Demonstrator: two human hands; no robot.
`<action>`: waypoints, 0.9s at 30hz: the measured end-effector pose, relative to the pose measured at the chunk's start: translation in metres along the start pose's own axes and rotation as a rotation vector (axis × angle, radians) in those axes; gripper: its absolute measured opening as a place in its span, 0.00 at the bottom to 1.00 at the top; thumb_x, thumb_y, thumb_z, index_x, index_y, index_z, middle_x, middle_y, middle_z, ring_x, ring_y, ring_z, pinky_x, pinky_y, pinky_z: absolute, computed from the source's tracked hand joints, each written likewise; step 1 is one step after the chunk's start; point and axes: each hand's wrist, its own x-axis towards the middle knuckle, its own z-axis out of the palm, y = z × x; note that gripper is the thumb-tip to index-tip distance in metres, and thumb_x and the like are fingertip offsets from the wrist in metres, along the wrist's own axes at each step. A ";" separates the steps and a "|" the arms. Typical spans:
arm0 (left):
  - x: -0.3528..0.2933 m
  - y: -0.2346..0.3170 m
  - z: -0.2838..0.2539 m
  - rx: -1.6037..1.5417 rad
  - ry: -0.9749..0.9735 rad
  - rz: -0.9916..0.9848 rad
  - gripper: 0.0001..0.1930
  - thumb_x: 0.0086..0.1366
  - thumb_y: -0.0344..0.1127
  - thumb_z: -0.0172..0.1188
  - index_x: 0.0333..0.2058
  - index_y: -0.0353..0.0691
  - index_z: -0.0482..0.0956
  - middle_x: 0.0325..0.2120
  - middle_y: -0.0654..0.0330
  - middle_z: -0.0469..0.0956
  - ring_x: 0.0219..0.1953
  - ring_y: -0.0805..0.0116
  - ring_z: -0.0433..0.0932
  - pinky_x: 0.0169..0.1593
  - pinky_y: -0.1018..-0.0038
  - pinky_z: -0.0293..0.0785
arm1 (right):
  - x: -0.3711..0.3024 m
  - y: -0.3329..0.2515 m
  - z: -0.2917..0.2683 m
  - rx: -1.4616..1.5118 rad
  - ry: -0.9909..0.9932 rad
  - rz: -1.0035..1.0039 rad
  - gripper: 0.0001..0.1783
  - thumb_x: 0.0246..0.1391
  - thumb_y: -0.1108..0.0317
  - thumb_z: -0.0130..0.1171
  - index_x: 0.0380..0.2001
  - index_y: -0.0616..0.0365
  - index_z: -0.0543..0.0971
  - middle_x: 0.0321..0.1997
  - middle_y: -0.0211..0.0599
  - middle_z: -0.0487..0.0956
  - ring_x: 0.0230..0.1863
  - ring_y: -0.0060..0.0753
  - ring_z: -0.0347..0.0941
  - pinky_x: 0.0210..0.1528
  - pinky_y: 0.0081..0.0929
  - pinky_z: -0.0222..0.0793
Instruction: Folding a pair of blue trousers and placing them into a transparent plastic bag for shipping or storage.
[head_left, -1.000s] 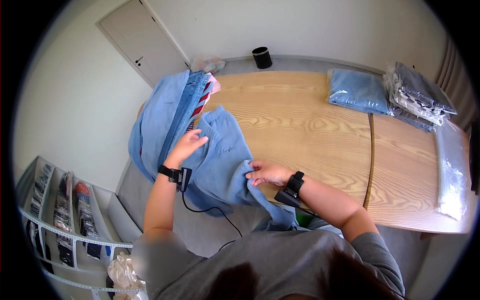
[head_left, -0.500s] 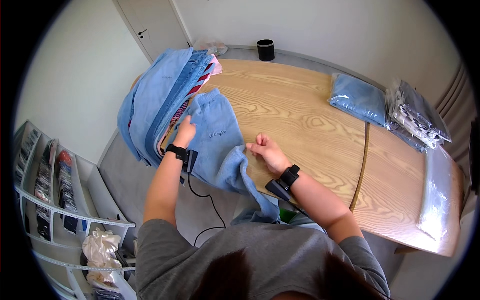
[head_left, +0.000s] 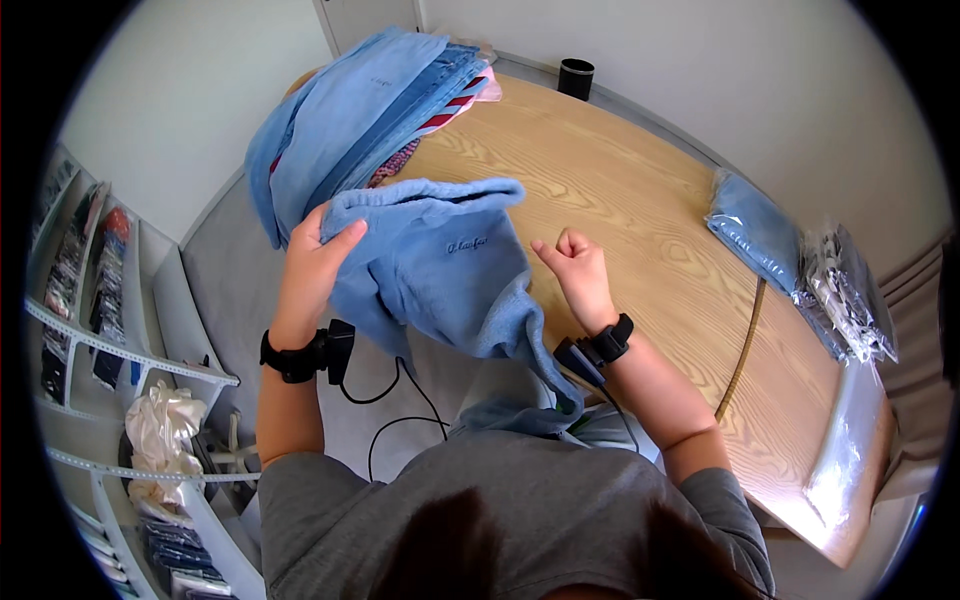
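Observation:
Light blue soft pants (head_left: 440, 285) with dark lettering on the front hang partly over the near table edge. Their gathered waistband is raised and gapes a little. At its left end my left hand (head_left: 312, 268) grips the waistband, thumb on the near side. One leg trails down toward my lap. To the right of the pants, my right hand (head_left: 580, 272) hovers apart from them over the table, fingers curled in and thumb out, holding nothing. Beyond my left hand lies a stack of folded clothes (head_left: 350, 105), mostly blue denim, with a red-striped piece and pink cloth showing.
The wooden table (head_left: 640, 215) stretches away to the right. Bagged blue clothing (head_left: 752, 225) and clear-wrapped packages (head_left: 848, 290) lie at its right side, near flat clear plastic bags (head_left: 848, 445). Shelves (head_left: 130, 350) stand at left. A black bin (head_left: 575, 78) is behind the table.
My left hand has lifted the waistband up off the table and drawn it nearer. My right hand has moved slightly up and right, its fingers still curled. The view has shifted.

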 end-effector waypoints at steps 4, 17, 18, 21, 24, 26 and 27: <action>-0.034 0.024 -0.026 -0.066 -0.009 0.034 0.17 0.60 0.30 0.61 0.48 0.31 0.75 0.41 0.60 0.79 0.44 0.73 0.75 0.51 0.75 0.69 | 0.028 -0.008 0.052 -0.140 0.204 -0.386 0.14 0.55 0.63 0.64 0.38 0.62 0.75 0.33 0.31 0.77 0.36 0.23 0.71 0.43 0.25 0.68; -0.083 0.026 -0.155 0.090 0.643 0.059 0.12 0.62 0.36 0.63 0.40 0.34 0.80 0.33 0.63 0.81 0.34 0.76 0.77 0.41 0.80 0.71 | 0.058 -0.121 0.201 0.429 -0.733 -0.096 0.16 0.55 0.68 0.62 0.45 0.64 0.77 0.42 0.33 0.80 0.42 0.22 0.75 0.46 0.22 0.72; -0.085 0.024 -0.150 0.103 0.634 0.032 0.12 0.62 0.36 0.64 0.40 0.34 0.80 0.32 0.63 0.80 0.33 0.77 0.76 0.40 0.80 0.71 | 0.051 -0.121 0.202 0.431 -0.771 -0.097 0.15 0.56 0.67 0.61 0.45 0.64 0.77 0.42 0.33 0.80 0.40 0.22 0.76 0.44 0.22 0.73; -0.091 0.007 -0.135 0.191 0.584 -0.045 0.13 0.61 0.37 0.64 0.38 0.33 0.80 0.30 0.64 0.80 0.32 0.78 0.74 0.37 0.80 0.71 | 0.041 -0.101 0.205 0.479 -0.788 0.161 0.15 0.57 0.65 0.61 0.43 0.65 0.78 0.40 0.34 0.81 0.38 0.22 0.76 0.42 0.21 0.73; -0.083 -0.021 -0.110 0.263 0.551 -0.033 0.12 0.62 0.36 0.62 0.38 0.32 0.79 0.29 0.64 0.79 0.32 0.78 0.74 0.38 0.79 0.71 | 0.033 -0.066 0.220 0.440 -0.441 0.186 0.15 0.57 0.62 0.61 0.36 0.66 0.80 0.32 0.31 0.81 0.30 0.18 0.75 0.34 0.19 0.71; -0.076 -0.033 -0.090 0.233 0.549 -0.005 0.12 0.62 0.35 0.62 0.39 0.31 0.78 0.29 0.63 0.80 0.32 0.78 0.74 0.38 0.78 0.71 | 0.023 -0.053 0.227 0.342 -0.340 0.134 0.16 0.57 0.59 0.62 0.32 0.65 0.81 0.27 0.29 0.81 0.26 0.15 0.71 0.29 0.19 0.67; -0.072 -0.037 -0.077 0.102 0.547 0.006 0.12 0.61 0.34 0.62 0.40 0.31 0.77 0.29 0.63 0.80 0.32 0.78 0.74 0.39 0.77 0.72 | 0.017 -0.050 0.229 0.228 -0.309 0.117 0.17 0.56 0.58 0.62 0.31 0.65 0.81 0.25 0.29 0.80 0.25 0.14 0.70 0.28 0.19 0.67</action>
